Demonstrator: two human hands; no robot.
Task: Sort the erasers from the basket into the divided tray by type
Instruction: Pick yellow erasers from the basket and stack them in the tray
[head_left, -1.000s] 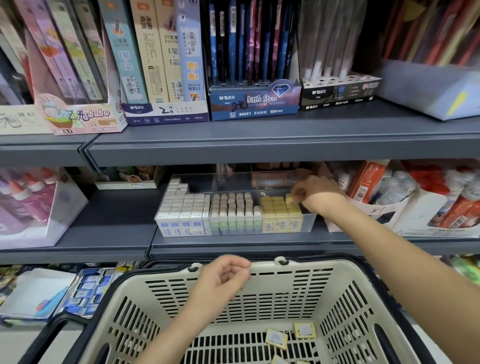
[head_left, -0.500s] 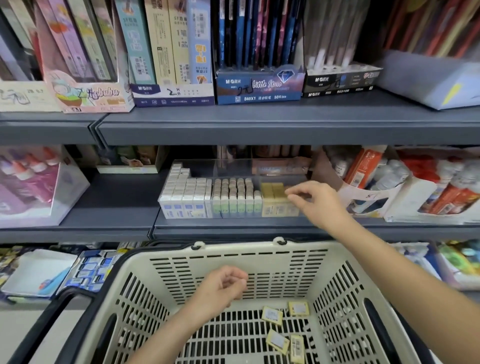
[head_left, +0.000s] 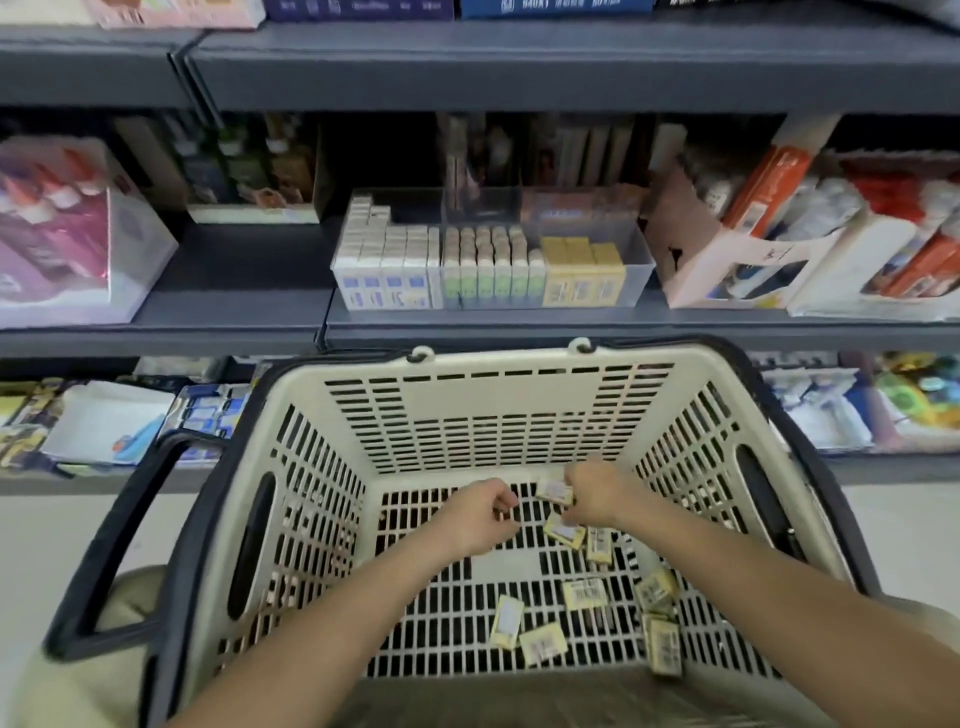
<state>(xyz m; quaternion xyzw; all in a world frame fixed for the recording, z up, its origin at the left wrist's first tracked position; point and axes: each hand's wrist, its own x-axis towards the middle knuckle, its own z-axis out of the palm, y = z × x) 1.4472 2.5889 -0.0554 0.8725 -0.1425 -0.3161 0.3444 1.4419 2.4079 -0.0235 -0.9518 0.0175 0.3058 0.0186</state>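
Right hand (head_left: 597, 493) in basket (head_left: 467, 410), yellow eraser (head_left: 555, 491) touching its curled grip (hold unclear), left hand (head_left: 480, 512) alike

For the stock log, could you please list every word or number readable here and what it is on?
"840X1", or near it: blue box at the top edge, cut off.
Too blurred to read: wrappers of the sorted erasers in the divided tray.
Too blurred to read: barcode stickers on the yellow erasers in the basket.
Too blurred: handwriting on the cardboard box.
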